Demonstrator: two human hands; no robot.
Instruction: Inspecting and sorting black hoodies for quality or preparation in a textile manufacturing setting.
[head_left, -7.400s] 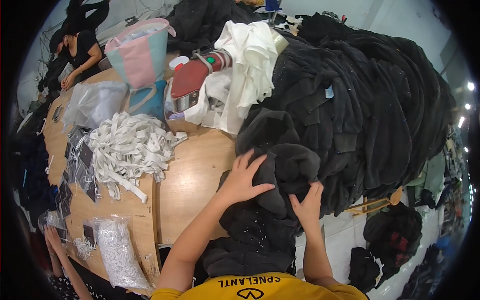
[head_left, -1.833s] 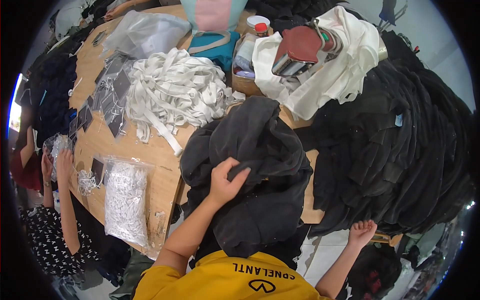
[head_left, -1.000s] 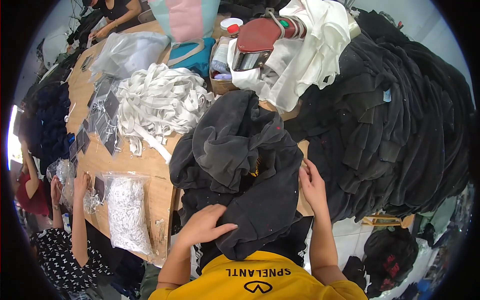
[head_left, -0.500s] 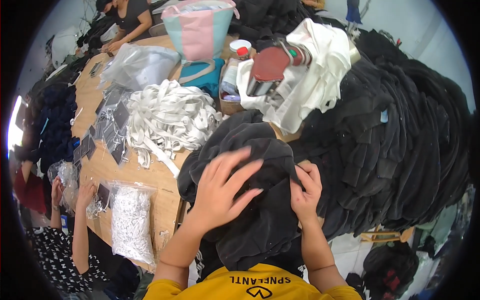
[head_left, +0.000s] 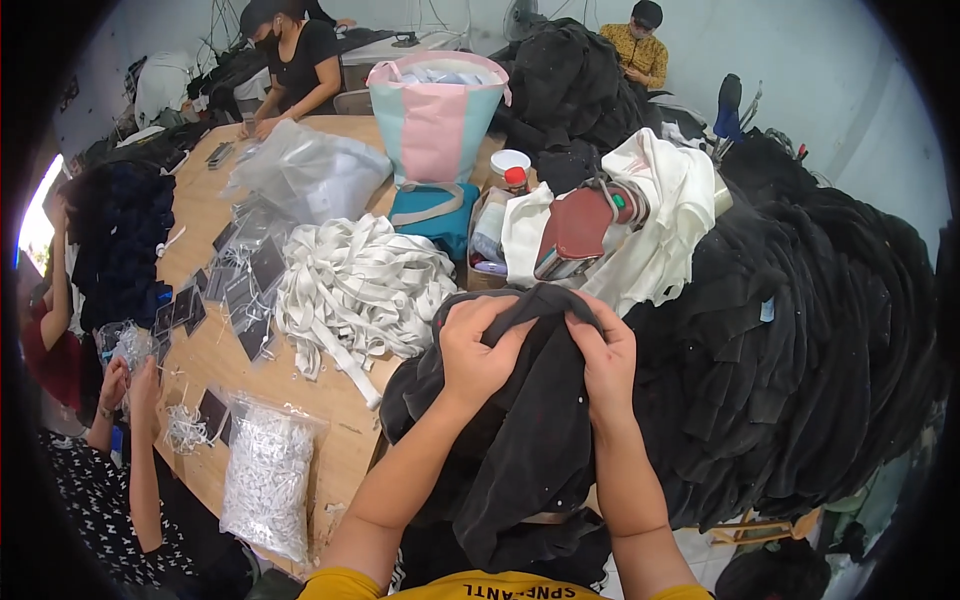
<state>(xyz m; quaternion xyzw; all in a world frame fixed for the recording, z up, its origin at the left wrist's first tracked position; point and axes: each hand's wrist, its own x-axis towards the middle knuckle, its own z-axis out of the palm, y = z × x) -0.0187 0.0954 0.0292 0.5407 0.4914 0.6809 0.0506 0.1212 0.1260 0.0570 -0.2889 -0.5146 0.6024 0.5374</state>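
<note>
A black fabric garment (head_left: 530,420) hangs in front of me, draped over the table edge toward my lap. My left hand (head_left: 482,352) is closed on its upper edge, the thumb pressing the cloth against the fingers. Close by on the right, my right hand (head_left: 602,352) pinches the same edge. Between the two hands a folded band of the cloth runs in an arch. Just beyond the garment lies a heap of white flat straps (head_left: 360,285). The garment's lower part bunches over my knees, and its full shape is hidden in folds.
A large pile of black garments (head_left: 800,370) rises on the right. Farther back stand a pink and light-blue bag (head_left: 435,125), a teal pouch (head_left: 435,215) and a red-brown tool (head_left: 580,225) on white cloth. A clear bag of white pieces (head_left: 268,480) lies left, near a co-worker's hands (head_left: 130,385).
My left hand, spread over the garment before, has closed on its edge. Both hands now hold the cloth, raised into an arch. The view has tilted up, showing more of the room.
</note>
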